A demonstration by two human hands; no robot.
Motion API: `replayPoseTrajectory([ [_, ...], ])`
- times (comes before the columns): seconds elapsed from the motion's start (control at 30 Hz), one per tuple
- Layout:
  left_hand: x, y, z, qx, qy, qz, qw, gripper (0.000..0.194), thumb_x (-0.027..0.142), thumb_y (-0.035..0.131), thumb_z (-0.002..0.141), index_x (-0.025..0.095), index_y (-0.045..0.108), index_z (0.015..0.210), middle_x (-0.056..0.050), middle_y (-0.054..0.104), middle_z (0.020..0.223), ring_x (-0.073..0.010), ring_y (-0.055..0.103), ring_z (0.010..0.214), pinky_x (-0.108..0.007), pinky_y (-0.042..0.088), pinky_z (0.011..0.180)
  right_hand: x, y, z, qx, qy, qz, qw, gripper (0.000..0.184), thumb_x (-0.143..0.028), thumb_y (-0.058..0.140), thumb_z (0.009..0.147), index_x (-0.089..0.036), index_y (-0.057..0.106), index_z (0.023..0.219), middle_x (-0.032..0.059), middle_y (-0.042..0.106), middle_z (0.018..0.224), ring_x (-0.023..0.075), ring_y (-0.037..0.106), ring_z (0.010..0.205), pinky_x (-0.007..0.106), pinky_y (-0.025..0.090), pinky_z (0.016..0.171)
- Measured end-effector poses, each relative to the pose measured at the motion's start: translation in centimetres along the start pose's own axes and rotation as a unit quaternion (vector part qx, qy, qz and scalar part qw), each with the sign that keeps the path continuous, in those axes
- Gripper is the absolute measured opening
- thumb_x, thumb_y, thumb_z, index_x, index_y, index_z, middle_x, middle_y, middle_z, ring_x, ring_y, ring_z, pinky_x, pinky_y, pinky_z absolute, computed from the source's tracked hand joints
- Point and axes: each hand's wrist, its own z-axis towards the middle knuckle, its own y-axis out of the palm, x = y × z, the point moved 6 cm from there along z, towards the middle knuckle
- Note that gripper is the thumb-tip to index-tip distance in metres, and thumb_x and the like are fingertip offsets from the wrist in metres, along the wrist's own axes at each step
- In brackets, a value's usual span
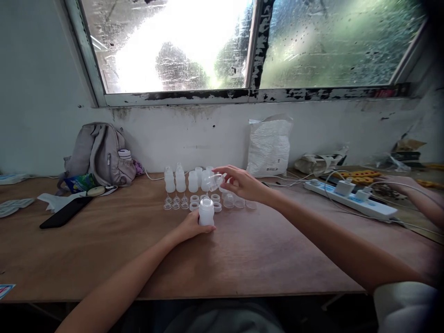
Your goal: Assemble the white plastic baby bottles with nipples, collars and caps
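Note:
My left hand (194,225) is wrapped round a frosted white baby bottle (206,213) standing upright at the table's middle. Above it, my right hand (239,179) pinches a clear bottle cap (212,181), tilted sideways and apart from the bottle's top. Behind are rows of frosted bottles (180,181), some topped with teats. Clear teats (176,202) stand to the left of the held bottle. White collar rings (194,199) sit stacked around it, partly hidden by the bottle. More clear caps (239,201) lie to the right, below my right hand.
On the left are a grey backpack (99,155) and a black phone (65,212). A white plastic bag (269,145) leans against the wall. To the right lies a power strip (350,200) with cables; another person's hand (398,184) is beyond it. The table edge (243,294) runs in front of me.

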Motion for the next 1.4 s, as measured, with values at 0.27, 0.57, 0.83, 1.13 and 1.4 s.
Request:
replayPoseTrajectory([
  [0.27, 0.1, 0.2, 0.0, -0.007, 0.021, -0.001, 1.0, 0.048, 0.045, 0.063, 0.06, 0.014, 0.053, 0.095, -0.006, 0.057, 0.091, -0.0203, 0.053, 0.083, -0.03, 0.043, 0.07, -1.9, 2.6, 2.0, -0.189, -0.016, -0.128, 0.973, 0.025, -0.012, 0.052, 0.074, -0.02, 0.055, 0.098, 0.0045, 0.06, 0.088, 0.0141, 0.053, 0.072, 0.024, 0.039, 0.062],
  [0.57, 0.2, 0.1, 0.1, -0.001, 0.035, -0.004, 0.999, 0.047, 0.044, 0.064, 0.06, 0.014, 0.054, 0.095, -0.006, 0.059, 0.091, -0.0208, 0.053, 0.084, -0.03, 0.042, 0.071, -1.9, 4.3, 2.5, -0.209, -0.025, -0.142, 0.967, 0.028, -0.011, 0.054, 0.073, -0.02, 0.059, 0.098, 0.004, 0.063, 0.084, 0.014, 0.054, 0.073, 0.022, 0.037, 0.061],
  [0.83, 0.1, 0.2, 0.1, -0.005, 0.031, -0.004, 1.0, 0.047, 0.044, 0.064, 0.06, 0.015, 0.054, 0.096, -0.005, 0.059, 0.092, -0.0208, 0.053, 0.084, -0.03, 0.042, 0.071, -1.8, 4.7, 2.8, -0.219, 0.025, -0.179, 0.959, 0.029, -0.011, 0.057, 0.068, -0.018, 0.062, 0.096, 0.0031, 0.062, 0.072, 0.0144, 0.053, 0.072, 0.02, 0.035, 0.056],
  [1.13, -0.5, 0.5, 0.3, -0.012, 0.03, -0.009, 0.999, 0.042, 0.042, 0.063, 0.061, 0.014, 0.055, 0.093, -0.006, 0.059, 0.088, -0.0213, 0.053, 0.083, -0.031, 0.043, 0.07, -1.7, 5.3, 4.6, -0.287, 0.049, -0.217, 0.932, 0.031, -0.022, 0.068, 0.058, -0.019, 0.063, 0.089, 0.0029, 0.059, 0.076, 0.0139, 0.052, 0.071, 0.018, 0.033, 0.05],
  [1.4, 0.2, 0.4, -0.1, -0.032, 0.035, -0.024, 0.999, 0.04, 0.037, 0.064, 0.062, 0.014, 0.055, 0.094, -0.005, 0.06, 0.087, -0.0213, 0.053, 0.084, -0.031, 0.042, 0.074, -0.9, 5.5, 4.5, -0.352, 0.125, -0.141, 0.917, 0.039, -0.042, 0.061, 0.064, -0.011, 0.061, 0.088, -0.0004, 0.055, 0.049, 0.0118, 0.051, 0.048, 0.021, 0.034, 0.046],
])
